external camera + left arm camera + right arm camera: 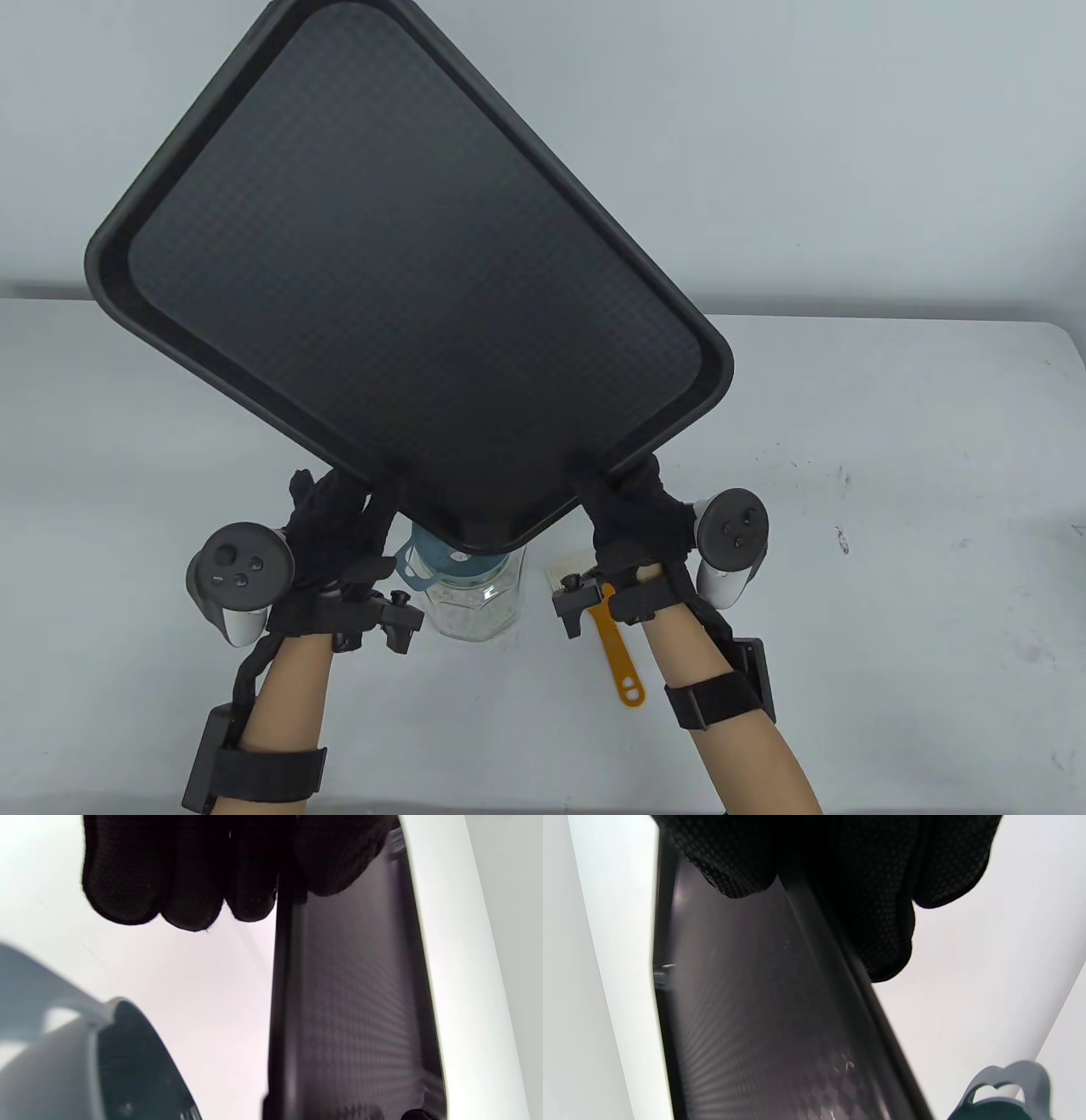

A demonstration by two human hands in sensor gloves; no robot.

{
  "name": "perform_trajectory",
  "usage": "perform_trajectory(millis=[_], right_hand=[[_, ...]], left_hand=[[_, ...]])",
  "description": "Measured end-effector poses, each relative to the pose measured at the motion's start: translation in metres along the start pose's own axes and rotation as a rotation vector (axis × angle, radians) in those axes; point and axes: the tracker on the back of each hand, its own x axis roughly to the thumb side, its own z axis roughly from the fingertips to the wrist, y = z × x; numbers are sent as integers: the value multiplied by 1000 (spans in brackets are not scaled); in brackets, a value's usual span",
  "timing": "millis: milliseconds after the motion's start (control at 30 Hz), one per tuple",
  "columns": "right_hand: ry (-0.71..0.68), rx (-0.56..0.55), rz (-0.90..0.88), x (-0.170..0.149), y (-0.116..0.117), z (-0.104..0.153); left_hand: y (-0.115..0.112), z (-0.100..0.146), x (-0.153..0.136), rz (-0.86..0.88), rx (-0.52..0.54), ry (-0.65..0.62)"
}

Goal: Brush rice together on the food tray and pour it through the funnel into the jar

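Observation:
I hold the black food tray [407,255] steeply tilted, its near corner low over the blue-grey funnel [441,564] that sits in the glass jar [471,603]. My left hand [344,526] grips the tray's lower left rim, fingers [186,878] behind the rim and thumb on the inside. Gripping the lower right rim the same way is my right hand [632,509]. The tray's textured floor [360,1005] [746,1005] looks bare of rice. Rice lies in the jar's bottom. The funnel [85,1060] [1005,1090] shows in both wrist views.
The brush with an orange handle [619,654] lies on the white table [891,509] right of the jar, under my right wrist. A pale wall rises behind the table.

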Motion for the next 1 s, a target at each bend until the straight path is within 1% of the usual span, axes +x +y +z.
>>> perform_trajectory(millis=[200,367,433,500,700,867,900,1000], right_hand=[[49,-2,-98,2,-14,7],[192,-29,-229,-7,-28,14],[220,-40,-245,-12,-35,17],[232,-61,-236,-17,-47,21],[241,-151,-221,-24,-88,32],[251,-238,-112,-30,-124,44],[269,-265,-89,-35,-133,48],[313,-309,-53,-48,-148,57]], left_hand=[[-3,-2,10,19,-43,-3],[-7,-4,12,21,-117,35],[-7,-2,9,8,-130,45],[-2,1,4,-7,-103,47],[13,20,-26,-20,-22,116],[20,36,-51,-27,37,180],[21,40,-56,-35,53,192],[20,48,-67,-73,73,208]])
